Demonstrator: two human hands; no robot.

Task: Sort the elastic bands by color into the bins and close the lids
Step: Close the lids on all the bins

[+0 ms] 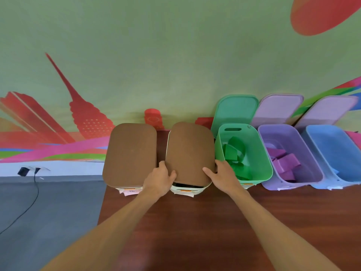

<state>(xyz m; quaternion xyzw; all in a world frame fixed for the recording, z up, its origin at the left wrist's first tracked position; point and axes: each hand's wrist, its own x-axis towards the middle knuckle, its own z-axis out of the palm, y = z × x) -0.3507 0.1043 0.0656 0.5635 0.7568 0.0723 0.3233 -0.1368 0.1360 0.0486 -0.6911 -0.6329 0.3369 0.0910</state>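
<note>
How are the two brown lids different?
The left brown lid lies flat and fully shut, untouched. The right brown lid is held by the left hand and right hand, and a dark gap shows under its near edge. Both are brown with rounded corners.

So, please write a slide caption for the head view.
Left hand and right hand hold a brown lid over a white bin; green bin, purple bin, blue bin stand open.

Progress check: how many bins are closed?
Done: first lid sits closed at far left; bands lie in the green bin and purple bin. In hand: left hand and right hand grip the second lid, front edge not seated. Left: green, purple and blue bin open.
</note>
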